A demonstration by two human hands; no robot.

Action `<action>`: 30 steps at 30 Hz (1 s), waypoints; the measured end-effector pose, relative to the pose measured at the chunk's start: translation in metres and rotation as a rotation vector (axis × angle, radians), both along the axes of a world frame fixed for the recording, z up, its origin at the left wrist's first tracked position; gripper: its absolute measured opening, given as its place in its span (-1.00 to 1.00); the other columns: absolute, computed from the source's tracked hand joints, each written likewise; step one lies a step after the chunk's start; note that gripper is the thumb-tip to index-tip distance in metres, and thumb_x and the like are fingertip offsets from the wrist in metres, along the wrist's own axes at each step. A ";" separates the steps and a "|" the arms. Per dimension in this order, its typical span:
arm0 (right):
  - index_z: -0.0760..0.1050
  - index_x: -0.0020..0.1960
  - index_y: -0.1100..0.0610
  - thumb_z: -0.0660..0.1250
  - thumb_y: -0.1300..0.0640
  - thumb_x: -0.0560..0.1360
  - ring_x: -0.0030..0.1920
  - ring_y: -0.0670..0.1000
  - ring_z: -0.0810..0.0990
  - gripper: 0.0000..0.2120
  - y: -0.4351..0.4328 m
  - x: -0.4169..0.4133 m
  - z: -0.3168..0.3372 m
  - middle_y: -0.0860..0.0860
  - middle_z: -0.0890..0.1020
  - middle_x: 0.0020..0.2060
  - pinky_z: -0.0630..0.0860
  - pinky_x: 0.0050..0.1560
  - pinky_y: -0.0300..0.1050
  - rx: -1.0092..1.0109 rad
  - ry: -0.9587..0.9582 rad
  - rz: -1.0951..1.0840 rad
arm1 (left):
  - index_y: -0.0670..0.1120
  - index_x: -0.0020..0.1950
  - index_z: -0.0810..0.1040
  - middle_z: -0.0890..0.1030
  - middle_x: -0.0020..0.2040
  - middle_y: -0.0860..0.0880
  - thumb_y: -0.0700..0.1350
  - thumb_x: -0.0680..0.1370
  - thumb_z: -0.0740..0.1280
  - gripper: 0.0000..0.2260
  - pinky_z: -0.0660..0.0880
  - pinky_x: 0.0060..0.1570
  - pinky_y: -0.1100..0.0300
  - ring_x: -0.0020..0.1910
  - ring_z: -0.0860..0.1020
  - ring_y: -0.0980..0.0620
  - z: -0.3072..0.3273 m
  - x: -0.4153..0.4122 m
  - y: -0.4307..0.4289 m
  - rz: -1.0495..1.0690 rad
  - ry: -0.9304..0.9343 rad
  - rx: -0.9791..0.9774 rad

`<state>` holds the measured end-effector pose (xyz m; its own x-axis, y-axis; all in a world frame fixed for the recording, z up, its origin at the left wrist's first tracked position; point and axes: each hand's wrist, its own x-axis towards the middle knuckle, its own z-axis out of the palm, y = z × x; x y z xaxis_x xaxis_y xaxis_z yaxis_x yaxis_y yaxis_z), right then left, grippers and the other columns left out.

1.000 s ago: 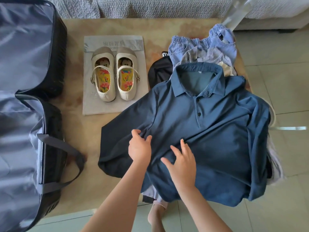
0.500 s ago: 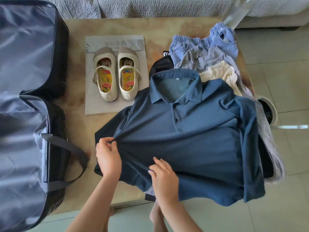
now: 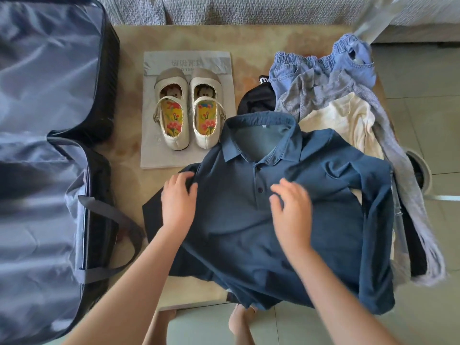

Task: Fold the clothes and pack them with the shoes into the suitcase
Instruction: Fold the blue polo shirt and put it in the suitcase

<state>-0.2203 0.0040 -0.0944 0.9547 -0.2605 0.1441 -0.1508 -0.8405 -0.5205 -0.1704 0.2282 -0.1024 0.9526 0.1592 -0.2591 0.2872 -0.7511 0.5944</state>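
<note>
**Blue shirt (image 3: 273,240) spread on the table (image 3: 129,155)**

A big open suitcase (image 3: 37,170) lies on the left, partly on the table. The blue shirt lies front up in the middle of the table, and its bottom hangs over the near edge. A pile of clothes (image 3: 331,95) sits behind it on the right. Two little shoes (image 3: 186,115) stand side by side on a grey bag (image 3: 186,59), just past the shirt's collar. The left hand (image 3: 178,200) rests on the shirt's shoulder, fingers (image 3: 180,179) a bit bent, gripping nothing. The right hand (image 3: 291,210) is over the chest beside the buttons, fingers (image 3: 286,189) spread wide; it is blurry, so I cannot tell if it touches
</note>
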 end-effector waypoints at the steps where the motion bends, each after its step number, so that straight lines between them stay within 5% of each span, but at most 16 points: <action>1: 0.61 0.00 0.23 0.32 0.33 0.42 0.07 0.24 0.53 -0.82 -0.020 0.019 0.001 0.15 0.63 0.05 0.40 0.16 0.05 -0.037 -0.004 -0.037 | -0.11 0.29 0.48 0.54 0.21 -0.08 -0.14 0.60 0.25 -0.73 0.34 0.25 0.03 0.22 0.42 -0.09 -0.001 0.013 -0.006 -0.030 -0.007 -0.017; 10: 0.33 0.41 0.27 0.26 0.31 0.55 0.37 0.26 0.29 -0.56 -0.118 0.116 -0.005 0.20 0.41 0.38 0.19 0.36 0.10 -0.242 0.284 -0.038 | -0.12 0.32 0.42 0.54 0.23 -0.14 -0.17 0.65 0.09 -0.73 0.29 0.21 0.03 0.24 0.42 -0.15 -0.018 0.065 -0.021 -0.107 0.162 0.130; 15: 0.44 0.29 0.25 0.37 0.14 0.50 0.15 0.29 0.44 -0.60 -0.121 0.128 -0.009 0.25 0.58 0.07 0.26 0.22 0.08 -0.252 0.371 -0.050 | -0.12 0.25 0.51 0.61 0.09 -0.11 0.02 0.62 0.21 -0.70 0.44 0.01 0.08 0.08 0.53 -0.13 -0.013 0.066 -0.027 -0.051 0.250 -0.032; 17: 0.54 0.01 0.16 0.39 -0.04 0.47 0.03 0.29 0.47 -0.72 -0.120 0.129 -0.009 0.19 0.61 -0.10 0.28 0.12 0.06 -0.245 0.399 -0.055 | -0.13 0.21 0.54 0.61 0.04 -0.08 0.08 0.59 0.25 -0.66 0.42 -0.09 0.15 0.01 0.55 -0.08 -0.009 0.066 -0.033 0.023 0.299 -0.151; 20: 0.41 -0.33 0.09 0.20 -0.31 0.48 -0.02 0.22 0.42 -0.52 -0.111 0.124 -0.004 0.11 0.55 -0.30 0.26 0.16 0.07 -0.161 0.448 -0.145 | -0.18 -0.04 0.56 0.57 -0.21 -0.07 0.17 0.55 0.26 -0.60 0.40 -0.23 0.17 -0.22 0.51 -0.04 -0.007 0.064 -0.035 0.173 0.388 -0.300; 24: 0.58 -0.19 0.00 0.29 -0.16 0.51 0.03 0.19 0.46 -0.74 -0.105 0.118 0.000 0.04 0.55 -0.37 0.12 0.26 0.01 -0.203 0.431 -0.144 | -0.18 -0.08 0.63 0.67 -0.08 -0.22 0.10 0.49 0.39 -0.67 0.55 0.04 0.00 -0.09 0.62 -0.12 0.001 0.057 -0.034 0.352 0.436 -0.547; 27: 0.51 -0.30 -0.01 0.35 -0.03 0.48 -0.05 0.10 0.44 -0.79 -0.101 0.114 0.008 -0.08 0.35 -0.51 0.12 0.22 0.02 -0.100 0.358 -0.142 | -0.14 -0.02 0.65 0.67 -0.15 -0.06 0.01 0.46 0.45 -0.77 0.58 -0.08 0.18 -0.14 0.62 0.04 0.014 0.044 -0.030 0.451 0.340 -0.680; 30: 0.64 -0.08 0.05 0.35 0.00 0.50 -0.09 0.02 0.34 -0.86 -0.093 0.104 0.019 -0.08 0.32 -0.47 0.06 0.30 -0.03 -0.018 0.227 -0.105 | -0.07 -0.15 0.61 0.58 -0.24 0.01 -0.03 0.45 0.47 -0.87 0.54 -0.16 0.23 -0.18 0.57 0.09 0.028 0.027 -0.016 0.497 0.218 -0.739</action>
<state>-0.1168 -0.0892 -0.0749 0.9311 -0.3589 -0.0658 -0.3489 -0.8229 -0.4485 -0.1436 0.2123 -0.0748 0.7372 0.2598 -0.6237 0.6374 0.0386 0.7696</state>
